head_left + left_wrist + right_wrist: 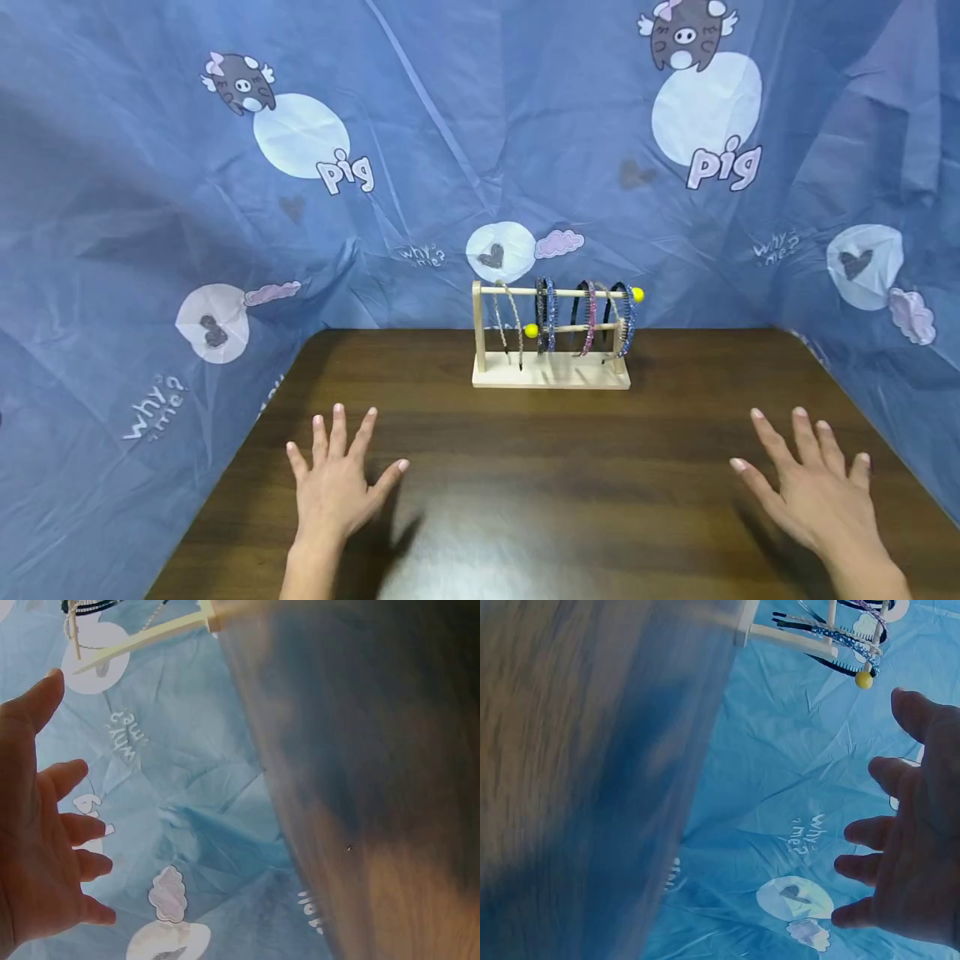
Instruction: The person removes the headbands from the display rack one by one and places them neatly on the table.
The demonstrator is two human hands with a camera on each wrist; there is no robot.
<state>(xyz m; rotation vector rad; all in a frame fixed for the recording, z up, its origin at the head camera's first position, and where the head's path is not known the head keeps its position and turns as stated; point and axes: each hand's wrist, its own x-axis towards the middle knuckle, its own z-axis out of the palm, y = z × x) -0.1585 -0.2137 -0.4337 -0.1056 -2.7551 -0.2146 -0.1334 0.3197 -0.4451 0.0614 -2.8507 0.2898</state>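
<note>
My left hand (pixel 333 487) hovers over the left part of the table with fingers spread and nothing held. On the right side my right hand (pixel 817 492) is spread the same way, also holding nothing. Beyond both hands, at the table's far edge, stands a wooden headband rack (pixel 551 379). Several headbands hang on its two bars: a beige one (pixel 514 321) at the left, a black one next to a blue one (pixel 551 317), a pink one (pixel 589 321), and another blue one (pixel 630 321) at the right end. The left wrist view shows the rack's post (pixel 150 635) past my thumb.
The brown wooden table (pixel 525 467) reaches back to a blue printed cloth (pixel 420 167) that hangs behind it and along both sides. Yellow balls cap the rack's upper bar (pixel 638 295) and its lower bar (pixel 531 331).
</note>
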